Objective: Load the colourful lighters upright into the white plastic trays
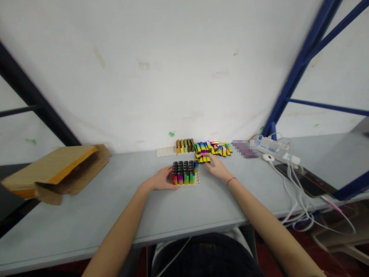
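My left hand (163, 179) rests on the table at the left side of a white tray (197, 181), its thumb and fingers apart around the tray's corner. Several colourful lighters with black tops (183, 173) stand upright in rows in this tray. One blue lighter (196, 166) stands at its back right. My right hand (215, 165) reaches to the near edge of a pile of shiny, yellow and rainbow-coloured pieces (220, 149). Its fingertips are at the pieces; whether they grip one is too small to tell.
Behind stand a second group of yellow-green lighters (185, 146) and a bare white tray (166, 151). An open cardboard box (54, 169) lies at left. At right are a power strip (278, 150), white cables (291, 188), a dark phone-like device (308, 180) and blue frame bars (300, 69).
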{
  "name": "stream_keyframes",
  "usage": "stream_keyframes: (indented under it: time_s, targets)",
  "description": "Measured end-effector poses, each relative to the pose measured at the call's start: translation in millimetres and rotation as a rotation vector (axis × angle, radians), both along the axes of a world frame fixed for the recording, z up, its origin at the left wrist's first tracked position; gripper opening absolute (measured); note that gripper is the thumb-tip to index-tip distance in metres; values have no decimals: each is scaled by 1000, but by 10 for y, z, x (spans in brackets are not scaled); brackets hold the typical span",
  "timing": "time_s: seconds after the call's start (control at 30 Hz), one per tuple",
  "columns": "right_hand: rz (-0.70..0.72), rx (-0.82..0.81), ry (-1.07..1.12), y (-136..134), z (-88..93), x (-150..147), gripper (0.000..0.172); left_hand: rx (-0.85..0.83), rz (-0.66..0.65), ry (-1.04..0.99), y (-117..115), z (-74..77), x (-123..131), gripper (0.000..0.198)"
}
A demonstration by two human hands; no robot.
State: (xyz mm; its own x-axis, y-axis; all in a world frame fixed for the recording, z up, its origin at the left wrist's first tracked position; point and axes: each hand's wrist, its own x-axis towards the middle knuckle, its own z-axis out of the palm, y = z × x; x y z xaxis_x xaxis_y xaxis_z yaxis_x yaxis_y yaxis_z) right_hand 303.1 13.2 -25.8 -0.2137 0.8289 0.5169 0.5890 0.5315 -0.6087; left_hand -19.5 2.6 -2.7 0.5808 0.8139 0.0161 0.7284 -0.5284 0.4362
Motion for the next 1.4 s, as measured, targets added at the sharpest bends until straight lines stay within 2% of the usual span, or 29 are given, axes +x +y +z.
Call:
stream_keyframes:
  time_s: [0.07, 0.13, 0.23, 0.33, 0.47, 0.67, 0.8, 0.93, 1.17, 1.4]
  targets:
    - [-227, 37, -52, 185, 58, 277, 38, -4, -6, 6, -11, 13, 7, 99]
    - [-421, 39, -153, 369, 91, 534, 42, -12, -5, 15, -21, 22, 10, 99]
    - [-559, -48, -347, 559, 46, 781, 58, -25, 20, 21, -33, 23, 9, 100]
    - [-528, -154, -479, 627, -65, 857, 57, -30, 38, 18, -42, 15, 4, 101]
    - [-376, -31, -574, 563, -167, 892, 56, -22, 34, 10, -41, 7, 1, 100]
    - [-303, 32, -618, 126, -242, 946, 58, -7, 18, 12, -18, 3, 9, 99]
    - [-284, 13, -581, -191, -268, 787, 60, 10, -4, 0, -10, 0, 7, 97]
    - [-239, -20, -504, -297, -229, 512, 61, 2, 14, 2, -3, -15, -3, 99]
    - [-361, -63, -387, -107, -148, 260, 59, -8, 35, -4, -41, 14, 6, 98]
    - [-535, -62, -244, 61, -159, 397, 43, -27, 37, 30, -59, 60, 33, 100]
